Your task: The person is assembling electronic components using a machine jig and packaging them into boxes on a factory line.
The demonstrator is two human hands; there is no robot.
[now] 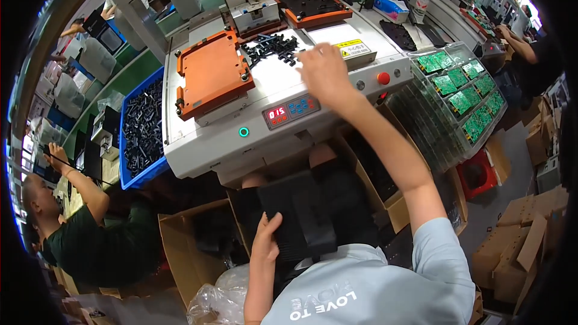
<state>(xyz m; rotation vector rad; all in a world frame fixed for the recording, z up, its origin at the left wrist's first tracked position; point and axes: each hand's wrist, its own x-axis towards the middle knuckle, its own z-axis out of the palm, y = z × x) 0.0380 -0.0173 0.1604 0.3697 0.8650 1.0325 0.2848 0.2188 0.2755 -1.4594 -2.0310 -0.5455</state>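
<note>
Seen from the head camera, the right hand (325,72) reaches forward over the white benchtop machine (265,93), its fingers loosely spread and blurred by motion just beside the loose heap of small black plastic parts (272,47) on the machine's top; whether a part is already pinched between the fingertips cannot be told. The left hand (265,242) rests low near the lap, thumb and fingers curled around the near-left edge of a flat black rectangular plastic housing (307,216), which it holds tilted against the body. Left of the heap lies an orange rectangular fixture plate (212,72) bolted to the machine, and a second orange-rimmed fixture with a black insert (313,6) sits farther back. A blue plastic bin of black parts (143,129) stands against the machine's left side, and clear trays of green circuit boards (463,87) are stacked to the right. A good pick, as judged from this layout, takes one part from the heap's near edge with thumb and forefinger, lifting straight up so that neighbouring parts are not dragged, while the left hand keeps the housing steady and level. Other people work at the left (72,229) and far right (524,45) edges.
</note>
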